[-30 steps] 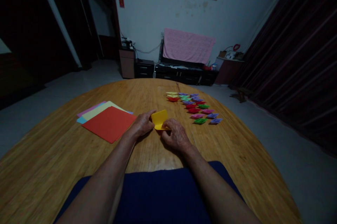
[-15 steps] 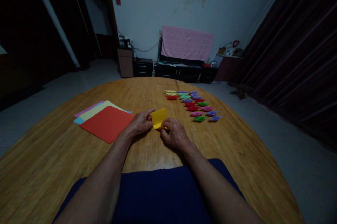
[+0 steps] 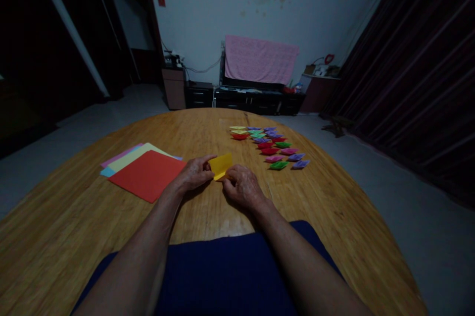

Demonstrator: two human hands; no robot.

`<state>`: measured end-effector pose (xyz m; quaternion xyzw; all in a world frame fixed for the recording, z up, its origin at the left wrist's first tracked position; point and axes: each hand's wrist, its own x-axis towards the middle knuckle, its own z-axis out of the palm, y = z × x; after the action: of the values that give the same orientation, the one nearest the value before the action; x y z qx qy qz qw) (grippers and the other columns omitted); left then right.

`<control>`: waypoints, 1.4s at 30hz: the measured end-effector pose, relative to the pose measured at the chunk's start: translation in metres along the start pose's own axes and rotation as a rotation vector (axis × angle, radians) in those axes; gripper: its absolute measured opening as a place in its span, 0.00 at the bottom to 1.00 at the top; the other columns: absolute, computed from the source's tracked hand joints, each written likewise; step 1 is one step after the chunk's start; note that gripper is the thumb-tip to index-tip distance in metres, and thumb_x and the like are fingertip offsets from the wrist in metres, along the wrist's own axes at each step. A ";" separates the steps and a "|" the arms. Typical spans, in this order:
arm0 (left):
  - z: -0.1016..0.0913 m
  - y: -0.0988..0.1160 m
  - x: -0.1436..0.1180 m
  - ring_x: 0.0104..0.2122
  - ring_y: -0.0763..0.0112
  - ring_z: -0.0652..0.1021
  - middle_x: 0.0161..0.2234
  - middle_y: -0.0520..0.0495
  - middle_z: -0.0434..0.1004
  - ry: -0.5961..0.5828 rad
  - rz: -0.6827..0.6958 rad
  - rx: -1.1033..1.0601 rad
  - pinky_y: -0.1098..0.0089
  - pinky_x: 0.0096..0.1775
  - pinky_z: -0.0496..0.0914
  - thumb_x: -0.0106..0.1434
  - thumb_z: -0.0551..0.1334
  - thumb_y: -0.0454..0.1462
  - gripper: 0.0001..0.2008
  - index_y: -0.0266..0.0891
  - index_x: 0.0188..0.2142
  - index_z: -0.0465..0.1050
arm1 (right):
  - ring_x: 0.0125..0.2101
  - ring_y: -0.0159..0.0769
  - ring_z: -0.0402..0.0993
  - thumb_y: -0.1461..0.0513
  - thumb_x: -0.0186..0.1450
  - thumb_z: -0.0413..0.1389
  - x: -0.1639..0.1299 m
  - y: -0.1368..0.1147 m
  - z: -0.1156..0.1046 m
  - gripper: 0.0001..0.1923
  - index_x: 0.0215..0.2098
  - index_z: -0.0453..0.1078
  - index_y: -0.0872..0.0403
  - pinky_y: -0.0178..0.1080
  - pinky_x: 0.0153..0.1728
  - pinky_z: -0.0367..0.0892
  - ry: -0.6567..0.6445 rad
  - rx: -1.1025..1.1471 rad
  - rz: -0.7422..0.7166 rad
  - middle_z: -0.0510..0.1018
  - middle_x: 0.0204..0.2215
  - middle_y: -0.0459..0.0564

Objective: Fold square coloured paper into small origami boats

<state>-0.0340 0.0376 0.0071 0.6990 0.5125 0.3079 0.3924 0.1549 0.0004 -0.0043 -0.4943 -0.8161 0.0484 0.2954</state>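
A small piece of yellow paper [image 3: 221, 165], creased so that one panel stands up and a narrower part lies toward me, is between my hands just above the wooden table. My left hand [image 3: 195, 173] pinches its left edge, thumb in front and fingers behind. On the other side my right hand [image 3: 243, 184] grips the lower right part of the paper, and its curled fingers hide that corner. A stack of coloured sheets with a red sheet [image 3: 146, 177] on top lies left of my left hand.
Several small folded paper boats [image 3: 270, 151] in red, green, purple, pink and yellow stand in rows at the right back of the round table [image 3: 326, 237]. A dark blue cloth [image 3: 230, 276] covers its near edge. Beyond stands a low cabinet [image 3: 245, 100] under a pink towel [image 3: 260, 61].
The lower part of the yellow paper now shows less, folded closer to the upright panel under my right fingers. Both hands keep their hold; the whole view has shifted slightly.
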 end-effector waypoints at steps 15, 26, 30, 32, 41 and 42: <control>0.002 -0.008 0.003 0.25 0.76 0.68 0.28 0.53 0.70 -0.005 0.001 0.003 0.75 0.27 0.61 0.52 0.60 0.32 0.34 0.34 0.60 0.67 | 0.28 0.33 0.66 0.60 0.65 0.56 0.006 -0.006 0.004 0.11 0.26 0.70 0.56 0.36 0.30 0.54 0.037 -0.072 0.204 0.74 0.27 0.49; 0.003 -0.016 0.006 0.26 0.74 0.69 0.29 0.52 0.71 -0.011 0.027 -0.002 0.74 0.27 0.62 0.52 0.60 0.33 0.34 0.35 0.60 0.67 | 0.30 0.34 0.67 0.61 0.64 0.56 0.008 -0.005 0.007 0.07 0.30 0.71 0.57 0.36 0.31 0.57 0.058 -0.090 0.221 0.75 0.30 0.51; 0.002 -0.017 0.007 0.26 0.75 0.70 0.29 0.52 0.72 -0.020 0.027 0.007 0.74 0.27 0.62 0.52 0.60 0.33 0.34 0.36 0.61 0.67 | 0.30 0.35 0.67 0.61 0.64 0.55 0.009 -0.004 0.009 0.07 0.30 0.71 0.56 0.37 0.31 0.57 0.068 -0.102 0.227 0.74 0.30 0.51; 0.002 -0.017 0.007 0.26 0.75 0.70 0.29 0.52 0.72 -0.019 0.024 0.016 0.74 0.28 0.62 0.52 0.60 0.33 0.34 0.36 0.61 0.67 | 0.30 0.36 0.67 0.61 0.64 0.56 0.009 -0.003 0.010 0.07 0.30 0.72 0.56 0.37 0.31 0.58 0.070 -0.103 0.233 0.74 0.30 0.52; 0.001 -0.006 0.003 0.25 0.76 0.68 0.27 0.54 0.69 -0.045 0.038 0.018 0.74 0.27 0.60 0.53 0.60 0.32 0.32 0.35 0.60 0.68 | 0.32 0.36 0.68 0.62 0.63 0.57 0.009 -0.001 0.014 0.06 0.30 0.72 0.57 0.37 0.34 0.60 0.074 -0.133 0.222 0.74 0.32 0.53; 0.001 -0.006 0.003 0.25 0.76 0.68 0.27 0.54 0.69 -0.042 0.040 0.028 0.74 0.27 0.60 0.53 0.60 0.32 0.33 0.35 0.60 0.68 | 0.32 0.36 0.69 0.62 0.63 0.57 0.009 -0.001 0.014 0.06 0.30 0.72 0.57 0.36 0.34 0.61 0.075 -0.133 0.223 0.74 0.32 0.53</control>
<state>-0.0356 0.0410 0.0015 0.7209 0.4942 0.2936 0.3870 0.1434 0.0106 -0.0113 -0.6021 -0.7459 0.0082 0.2848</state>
